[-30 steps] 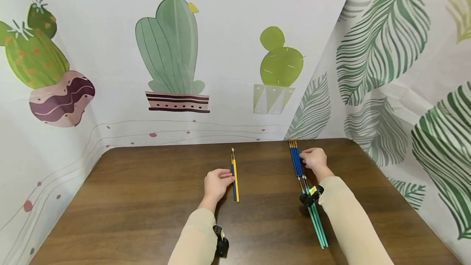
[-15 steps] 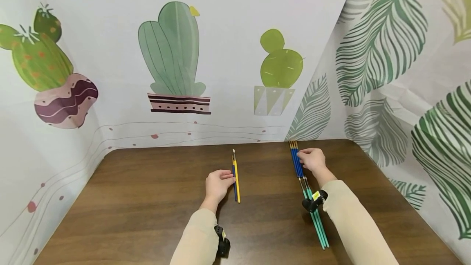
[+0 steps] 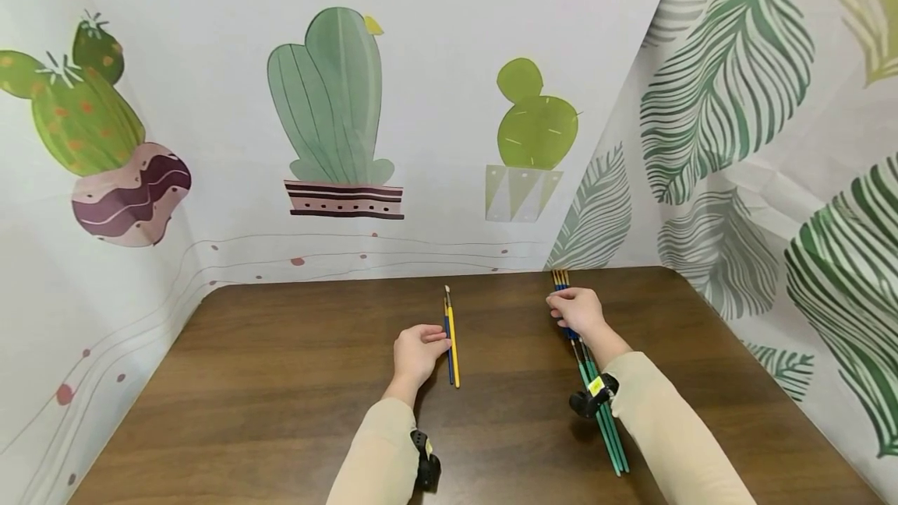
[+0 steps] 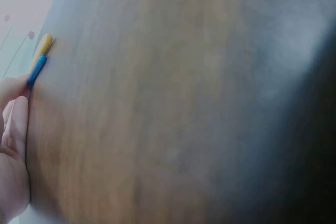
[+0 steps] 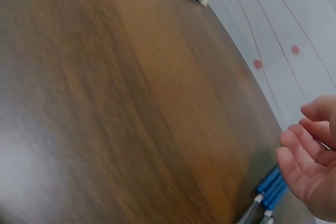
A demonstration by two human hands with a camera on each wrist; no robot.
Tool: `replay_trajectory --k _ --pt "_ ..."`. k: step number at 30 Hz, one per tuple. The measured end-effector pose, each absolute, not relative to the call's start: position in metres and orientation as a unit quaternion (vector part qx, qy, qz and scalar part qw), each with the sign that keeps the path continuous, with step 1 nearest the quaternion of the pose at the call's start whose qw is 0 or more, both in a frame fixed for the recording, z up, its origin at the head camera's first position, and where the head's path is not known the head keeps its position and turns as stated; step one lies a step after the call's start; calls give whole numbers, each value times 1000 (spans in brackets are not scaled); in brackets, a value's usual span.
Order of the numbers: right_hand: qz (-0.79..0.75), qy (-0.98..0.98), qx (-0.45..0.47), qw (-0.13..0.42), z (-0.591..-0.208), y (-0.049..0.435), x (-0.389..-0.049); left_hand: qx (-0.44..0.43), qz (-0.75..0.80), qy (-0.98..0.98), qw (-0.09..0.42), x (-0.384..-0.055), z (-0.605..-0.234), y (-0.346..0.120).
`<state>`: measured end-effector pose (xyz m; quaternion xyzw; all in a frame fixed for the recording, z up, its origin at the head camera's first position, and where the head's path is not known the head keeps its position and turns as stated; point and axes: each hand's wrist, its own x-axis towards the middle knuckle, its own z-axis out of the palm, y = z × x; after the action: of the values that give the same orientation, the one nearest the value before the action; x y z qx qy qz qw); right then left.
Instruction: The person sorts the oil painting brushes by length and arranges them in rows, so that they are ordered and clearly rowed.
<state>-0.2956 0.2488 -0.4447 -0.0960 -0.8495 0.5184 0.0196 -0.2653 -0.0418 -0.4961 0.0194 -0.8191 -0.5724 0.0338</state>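
A blue paintbrush and a yellow paintbrush lie side by side near the table's middle. With thumb and fingertips, my left hand pinches the blue one from its left side. The handle ends of both, a yellow tip and a blue tip, stick out past the fingers in the left wrist view. My right hand is over a row of blue-handled paintbrushes at the back right, partly covering them. Its fingers are loosely bent and hold nothing.
Several teal-handled paintbrushes lie in front of the blue row, partly under the right wrist's black camera. The brown wooden table ends at the back against a white cloth printed with cacti and leaves.
My right hand has shifted left from beside the blue row to over it. The left hand stays at the blue and yellow brushes. The head view has tilted slightly.
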Motion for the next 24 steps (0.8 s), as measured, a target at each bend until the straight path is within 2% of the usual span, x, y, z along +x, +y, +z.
replay_trajectory --k 24 --pt "543 -838 -52 -30 -459 200 -290 21 -574 -818 35 -263 -493 -42"
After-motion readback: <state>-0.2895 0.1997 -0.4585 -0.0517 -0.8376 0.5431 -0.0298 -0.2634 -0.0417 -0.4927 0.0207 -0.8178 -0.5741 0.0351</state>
